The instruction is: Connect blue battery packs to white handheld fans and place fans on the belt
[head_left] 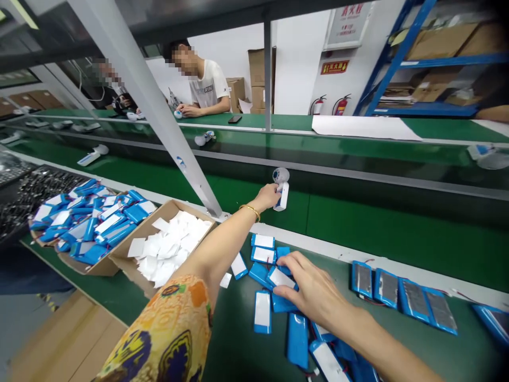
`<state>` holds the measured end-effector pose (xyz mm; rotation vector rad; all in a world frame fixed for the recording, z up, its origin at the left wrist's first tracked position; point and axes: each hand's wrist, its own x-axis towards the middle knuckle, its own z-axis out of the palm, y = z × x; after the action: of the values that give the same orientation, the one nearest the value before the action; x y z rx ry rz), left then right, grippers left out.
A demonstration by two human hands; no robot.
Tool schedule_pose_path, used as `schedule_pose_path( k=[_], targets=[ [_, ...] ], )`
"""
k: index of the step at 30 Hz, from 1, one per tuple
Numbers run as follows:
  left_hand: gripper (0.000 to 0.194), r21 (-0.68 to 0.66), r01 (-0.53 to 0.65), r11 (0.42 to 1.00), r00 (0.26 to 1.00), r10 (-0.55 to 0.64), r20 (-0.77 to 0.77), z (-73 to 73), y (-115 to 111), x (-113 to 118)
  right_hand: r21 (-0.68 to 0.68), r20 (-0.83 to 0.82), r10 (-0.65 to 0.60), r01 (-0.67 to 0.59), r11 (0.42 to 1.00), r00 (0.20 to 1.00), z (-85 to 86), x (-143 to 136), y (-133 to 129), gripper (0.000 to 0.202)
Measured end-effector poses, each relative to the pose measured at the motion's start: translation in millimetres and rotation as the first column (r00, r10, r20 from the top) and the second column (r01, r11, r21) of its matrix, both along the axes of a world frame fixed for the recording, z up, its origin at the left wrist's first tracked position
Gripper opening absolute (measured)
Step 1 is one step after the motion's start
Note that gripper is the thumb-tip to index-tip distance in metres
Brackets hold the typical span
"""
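Note:
My left hand (267,197) reaches across to a white handheld device (281,185) with a round head, its fingers closed around the neck and handle. The device stands on the green conveyor belt (338,212). My right hand (314,284) hovers low over a loose cluster of blue battery packs, thumb and fingers apart. Between them lies a blue battery pack with a white label (281,278); whether the fingertips touch it I cannot tell. More labelled packs (262,312) lie around and below that hand, partly hidden by my forearm.
On the left are a box of white paper pieces (175,246) and a box heaped with blue packs (99,220). Several packs with grey pads (413,300) lie at the right. A slanted metal post (159,106) rises beside my left arm. Across the belt sits a co-worker (209,85).

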<state>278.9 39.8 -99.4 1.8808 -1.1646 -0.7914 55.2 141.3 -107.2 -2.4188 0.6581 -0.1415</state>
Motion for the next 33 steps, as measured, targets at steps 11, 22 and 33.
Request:
schedule_pose_path(
  k=[11,22,33],
  targets=[
    [0.071,0.379,-0.126,0.917,0.818,-0.120,0.562,1.2,268,-11,0.035,0.029,-0.168,0.167,0.985,0.985,-14.5,-13,-16,0.031],
    [0.053,0.399,-0.127,0.908,0.857,-0.102,0.505,-17.1,260,4,-0.055,-0.136,-0.349,0.344,0.937,0.927,-33.8,-54,-54,0.034],
    [0.021,0.355,-0.116,0.928,0.848,-0.093,0.521,-26.0,260,3,-0.404,-0.278,-0.333,0.205,0.892,0.901,-32.7,-43,-45,0.038]
  ],
)
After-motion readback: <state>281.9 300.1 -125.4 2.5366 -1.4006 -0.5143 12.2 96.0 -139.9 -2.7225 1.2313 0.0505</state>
